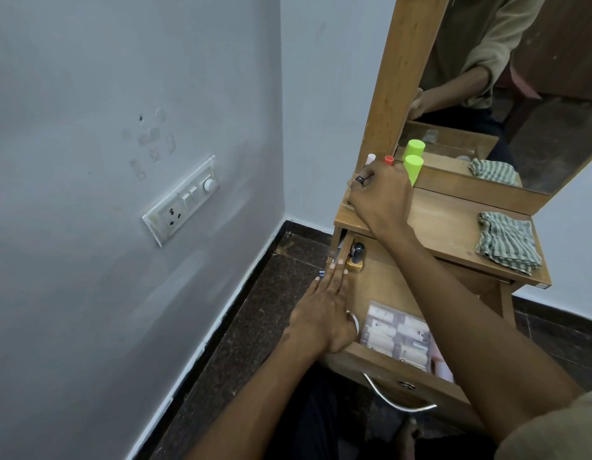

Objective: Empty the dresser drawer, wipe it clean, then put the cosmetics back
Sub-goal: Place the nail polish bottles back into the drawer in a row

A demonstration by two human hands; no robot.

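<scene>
The wooden dresser drawer (pixel 381 368) is pulled out below the dresser top (pixel 444 224). My left hand (pixel 324 313) lies flat on the drawer's left wall, fingers straight and together. My right hand (pixel 379 195) rests on the top's left end, closed around a small black item (pixel 362 178); what it is I cannot tell. Inside the drawer are a dark nail-polish bottle (pixel 357 252) on a yellow block at the back left and a clear packet of cream tubes (pixel 397 333) near the front. A green-capped bottle (pixel 413 167), a red-capped one (pixel 388 160) and a white one (pixel 371 158) stand by the mirror.
A striped green cloth (pixel 505 242) lies folded on the right of the dresser top. The mirror (pixel 507 94) rises behind it in a wooden frame. A grey wall with a switch panel (pixel 185 200) is on the left, with a dark floor strip between it and the dresser.
</scene>
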